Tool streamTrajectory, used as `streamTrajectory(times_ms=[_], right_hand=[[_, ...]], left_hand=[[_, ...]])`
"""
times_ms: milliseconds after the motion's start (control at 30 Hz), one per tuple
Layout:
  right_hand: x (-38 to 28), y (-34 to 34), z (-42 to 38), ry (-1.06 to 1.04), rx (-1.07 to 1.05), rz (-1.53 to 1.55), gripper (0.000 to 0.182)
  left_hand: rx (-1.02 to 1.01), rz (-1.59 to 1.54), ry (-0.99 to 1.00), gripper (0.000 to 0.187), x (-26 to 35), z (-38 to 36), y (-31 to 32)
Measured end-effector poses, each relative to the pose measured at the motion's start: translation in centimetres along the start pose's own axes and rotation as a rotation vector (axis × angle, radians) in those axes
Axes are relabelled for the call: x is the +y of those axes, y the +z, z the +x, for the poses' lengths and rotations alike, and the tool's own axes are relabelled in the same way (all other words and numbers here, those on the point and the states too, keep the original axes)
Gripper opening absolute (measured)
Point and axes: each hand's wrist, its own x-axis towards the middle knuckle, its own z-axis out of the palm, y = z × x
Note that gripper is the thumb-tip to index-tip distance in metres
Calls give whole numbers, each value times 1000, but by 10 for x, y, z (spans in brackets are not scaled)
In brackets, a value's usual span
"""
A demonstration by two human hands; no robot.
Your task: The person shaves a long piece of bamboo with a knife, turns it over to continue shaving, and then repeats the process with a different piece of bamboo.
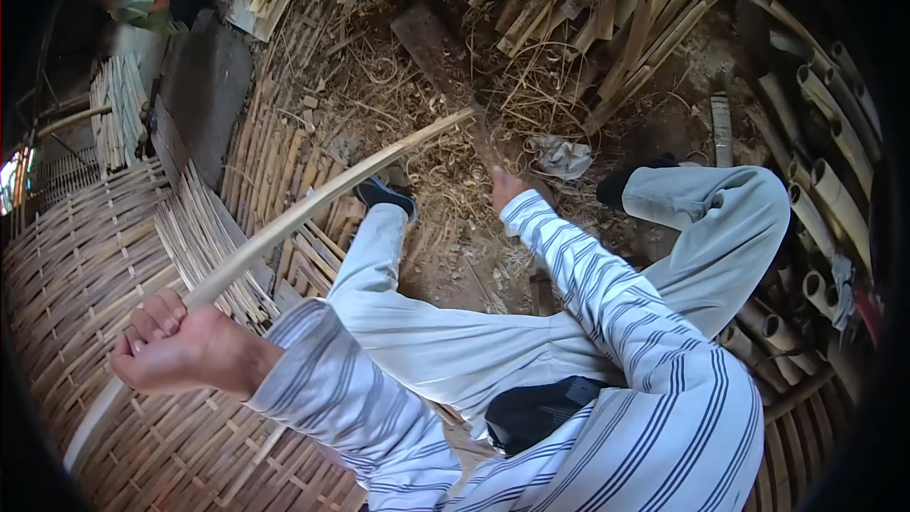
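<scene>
A long pale bamboo strip runs diagonally from the lower left to the middle. My left hand is closed around it near its lower end. My right hand grips the near end of a narrow brown blade-like tool, whose handle is hidden in the fist. The strip's far tip meets or overlaps the tool; whether they touch is unclear. Beyond them, a dark flat wooden piece lies among curly shavings.
Split bamboo is piled at the top, and bamboo tubes are stacked at right. Woven matting covers the left. A crumpled plastic bag lies near my right hand. Another person is at upper left.
</scene>
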Motion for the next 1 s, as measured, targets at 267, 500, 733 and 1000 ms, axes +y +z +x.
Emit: streamTrajectory(times_ms=[267,500,733,1000], right_hand=[[-31,23,-37,-86,113,-51,57],[-11,9,-13,-114,-69,19,55],[-160,2,-79,-452,-24,262,45],[-139,14,-57,-618,93,99,33]], left_hand=[[-10,74,-2,25,-14,28,-29],[45,14,-23,24,-9,19,-20],[56,30,-1,28,-22,39,-42],[154,100,-29,28,-31,49,-42]])
